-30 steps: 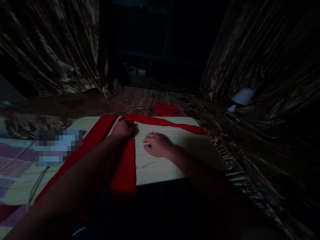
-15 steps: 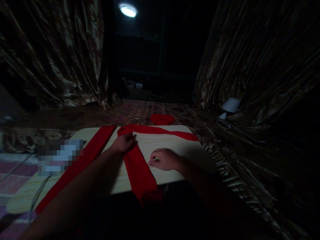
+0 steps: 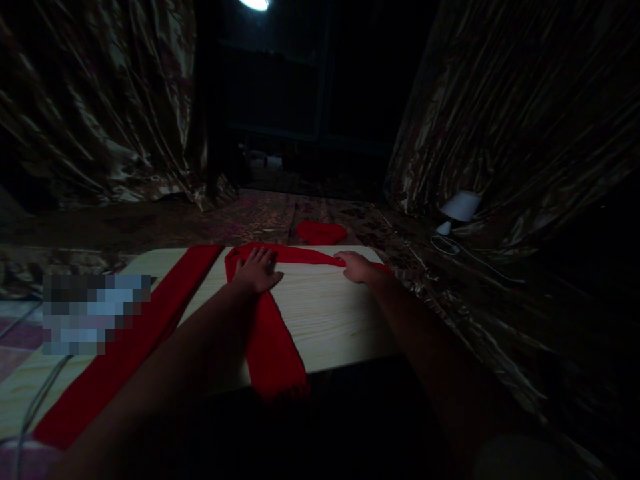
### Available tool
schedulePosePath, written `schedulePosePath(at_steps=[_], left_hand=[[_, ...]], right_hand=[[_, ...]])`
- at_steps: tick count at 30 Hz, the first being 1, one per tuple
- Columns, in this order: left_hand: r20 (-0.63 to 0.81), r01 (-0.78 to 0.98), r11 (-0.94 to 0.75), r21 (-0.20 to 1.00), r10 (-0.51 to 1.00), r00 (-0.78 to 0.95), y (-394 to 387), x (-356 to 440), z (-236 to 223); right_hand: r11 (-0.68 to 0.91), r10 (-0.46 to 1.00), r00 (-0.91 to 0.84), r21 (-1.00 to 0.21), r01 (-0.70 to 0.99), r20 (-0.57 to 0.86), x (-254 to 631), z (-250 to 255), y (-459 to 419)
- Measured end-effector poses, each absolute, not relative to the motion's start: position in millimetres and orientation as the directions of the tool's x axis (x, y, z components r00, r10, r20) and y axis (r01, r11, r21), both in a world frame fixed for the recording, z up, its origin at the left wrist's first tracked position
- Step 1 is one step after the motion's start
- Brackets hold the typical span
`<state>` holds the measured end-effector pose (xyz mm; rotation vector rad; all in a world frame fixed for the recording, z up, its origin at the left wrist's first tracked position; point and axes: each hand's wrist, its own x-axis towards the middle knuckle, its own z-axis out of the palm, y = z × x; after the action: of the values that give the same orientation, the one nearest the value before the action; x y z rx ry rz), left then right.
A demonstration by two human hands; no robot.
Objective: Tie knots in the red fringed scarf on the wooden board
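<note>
A long red scarf (image 3: 274, 343) lies folded at an angle on a pale wooden board (image 3: 330, 313), its fringed end hanging over the near edge. My left hand (image 3: 256, 270) rests with fingers spread on the fold at the far side, pressing the cloth. From that fold a narrower stretch of the scarf runs right along the board's far edge. There my right hand (image 3: 357, 267) has its fingers closed on the cloth's near edge; the fingertips are dim. Another red strip (image 3: 150, 320) crosses the board's left side; whether it joins the scarf I cannot tell.
Beyond the board's far edge sits a red bundle of cloth (image 3: 321, 232). A blurred-out object (image 3: 95, 313) with a cable (image 3: 43, 393) lies at left. A small white lamp (image 3: 461, 207) with its cord stands at right. Patterned curtains (image 3: 115, 100) flank the dark window.
My left hand has gone from pinching the scarf to lying spread on its fold. My right hand has moved from above the bare board out to the scarf's far stretch. The view has shifted slightly.
</note>
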<state>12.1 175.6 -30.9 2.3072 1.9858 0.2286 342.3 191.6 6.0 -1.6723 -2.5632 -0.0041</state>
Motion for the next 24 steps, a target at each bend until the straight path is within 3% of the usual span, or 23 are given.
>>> schedulePosePath(at_steps=[3, 10, 18, 24], left_hand=[[0.012, 0.980, -0.094, 0.174, 0.996, 0.093, 180.1, 5.8, -32.5], [0.090, 0.989, -0.094, 0.111, 0.992, 0.084, 183.7, -3.0, -31.3], [-0.009, 0.983, -0.075, 0.168, 0.997, 0.078, 184.6, -16.7, -29.3], [-0.044, 0.985, -0.045, 0.167, 0.998, 0.053, 180.6, -18.2, -37.4]], right_hand=[[0.434, 0.900, -0.432, -0.025, 0.901, 0.063, 328.3, 4.3, 190.7], [0.491, 0.864, -0.489, 0.018, 0.871, 0.117, 310.7, 7.1, 182.0], [0.363, 0.897, -0.401, 0.211, 0.908, 0.185, 278.3, 6.2, 181.8], [0.293, 0.908, -0.338, 0.200, 0.935, 0.249, 248.9, 0.2, 185.5]])
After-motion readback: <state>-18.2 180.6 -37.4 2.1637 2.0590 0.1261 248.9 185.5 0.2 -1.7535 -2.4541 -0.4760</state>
